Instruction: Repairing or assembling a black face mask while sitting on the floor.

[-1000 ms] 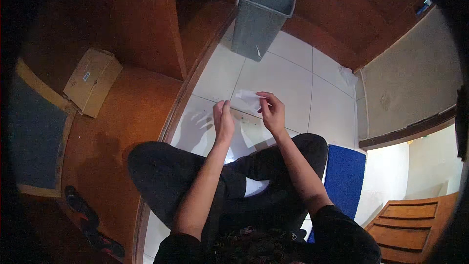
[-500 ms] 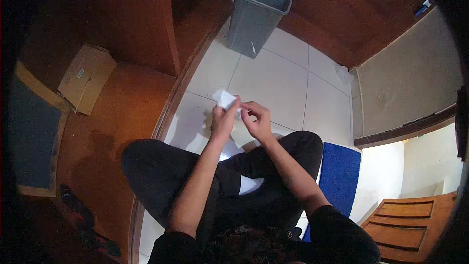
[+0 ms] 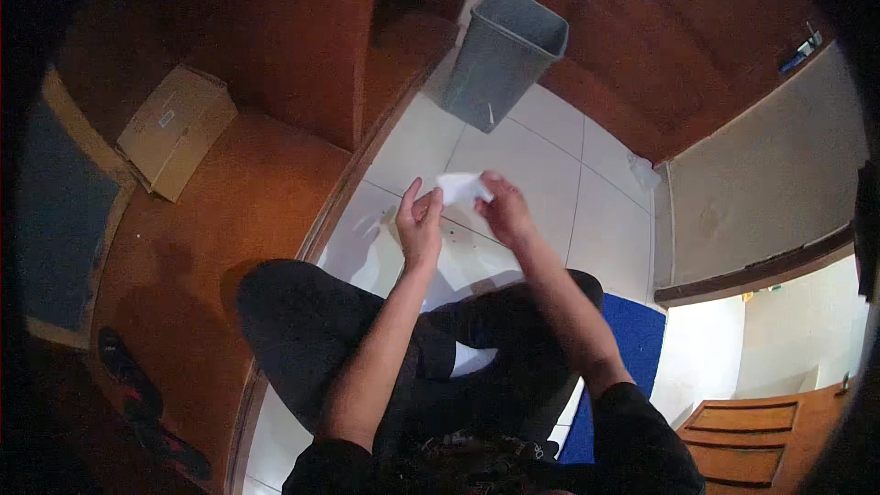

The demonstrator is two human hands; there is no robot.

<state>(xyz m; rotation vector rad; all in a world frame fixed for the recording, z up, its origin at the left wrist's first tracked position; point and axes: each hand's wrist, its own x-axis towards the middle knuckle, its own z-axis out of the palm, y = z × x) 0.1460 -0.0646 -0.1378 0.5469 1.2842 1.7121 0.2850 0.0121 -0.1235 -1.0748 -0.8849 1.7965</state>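
A small white sheet [image 3: 461, 188], paper or tissue by its look, is stretched between my two hands above the tiled floor. My left hand [image 3: 421, 231] pinches its left edge with thumb and finger, while another finger points up. On the other side, the curled fingers of my right hand [image 3: 506, 209] grip the sheet's right end. The sheet is somewhat blurred, so its folds cannot be made out. A few small dark specks [image 3: 451, 236] lie on the tiles just below my hands.
My crossed legs [image 3: 312, 321] are beneath my arms. A grey bin [image 3: 504, 60] stands ahead on the tiles. Left, a flat cardboard box [image 3: 179, 133] lies on the raised wooden floor [image 3: 266, 174], near flip-flops [image 3: 128, 371]. A blue mat [image 3: 632, 339] lies to my right.
My right hand has moved right and slightly up, away from my left. The white sheet now spans between them, where before it stuck up above my left hand. The view has shifted a little.
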